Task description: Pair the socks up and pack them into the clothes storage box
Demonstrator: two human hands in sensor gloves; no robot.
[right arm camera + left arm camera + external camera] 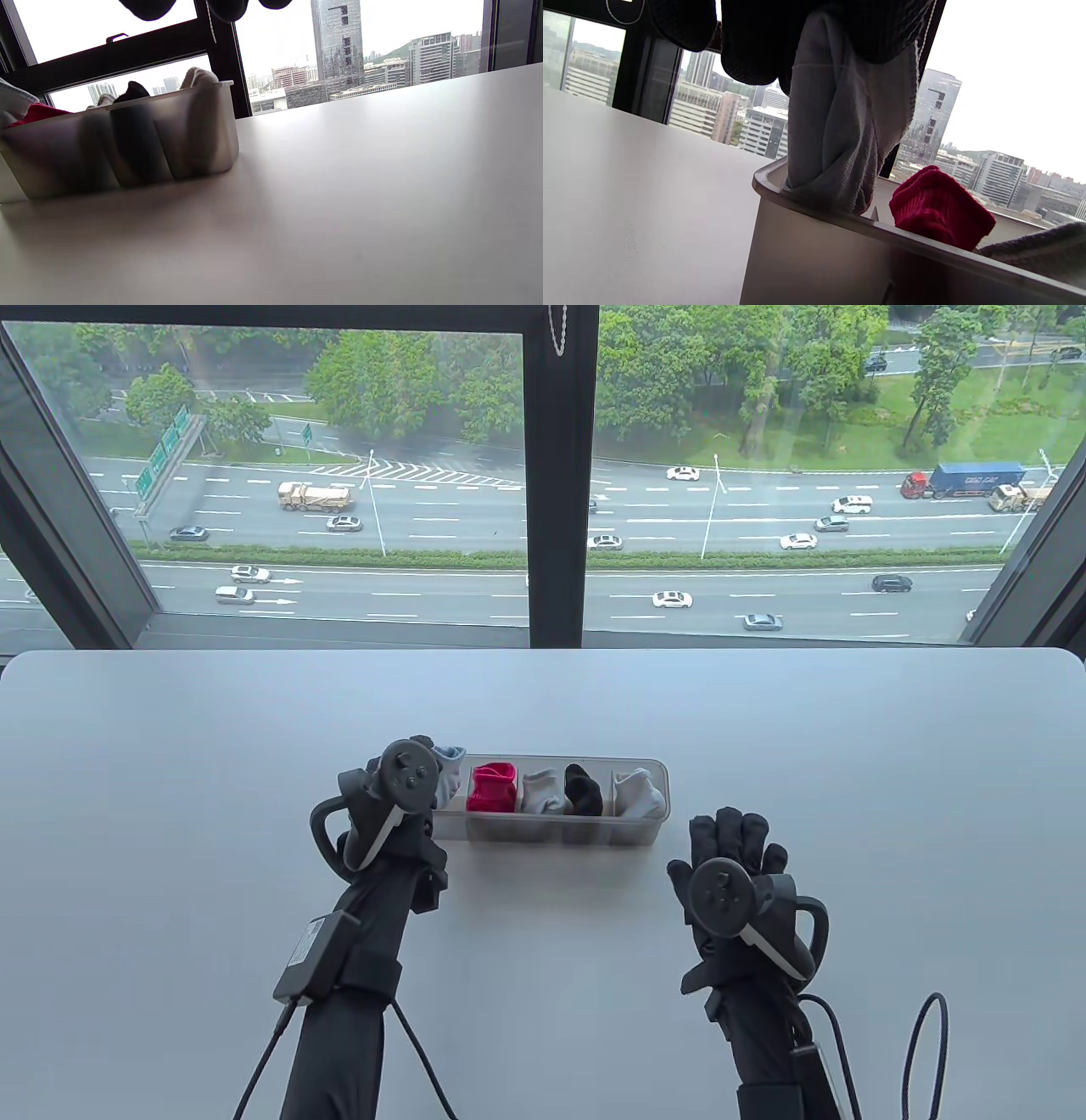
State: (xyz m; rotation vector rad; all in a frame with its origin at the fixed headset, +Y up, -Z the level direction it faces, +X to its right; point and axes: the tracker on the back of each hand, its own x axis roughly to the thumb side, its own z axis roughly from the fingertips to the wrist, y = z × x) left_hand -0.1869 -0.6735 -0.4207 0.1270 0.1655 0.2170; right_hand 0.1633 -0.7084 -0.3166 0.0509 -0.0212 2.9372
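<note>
**Last Pair Entering the End Compartment**

While the left hand (pixel 399 806) pinched a pale grey sock pair (pixel 835 140) from above, the bundle hung straight down with its lower end just inside the leftmost compartment of the clothes storage box (pixel 551 830). Item held: rolled or folded pair, gripped at its top by the fingertips (pixel 746 55), so that the narrow end could be fed down between the box wall and the first divider. In the table view the hand covered most of that compartment, and only a bit of the pair showed beside the tracker.

Right hand (pixel 730 874): fingers spread flat, resting on or just above the bench (pixel 170 814) near the right end of the box, holding nothing. It appeared to be idle, kept clear of the box.

Box contents, left to right from the occupied end:
- pink pair (pixel 493 787), standing proud of the rim, next to the grey bundle
- light grey pair (pixel 543 791)
- black pair (pixel 584 791)
- white pair (pixel 638 795), rightmost compartment

Each pair sat upright in its own section, presumably so that every pair stayed visible and separate. No loose socks lay on the bench, so this looked like the final placement.
</note>
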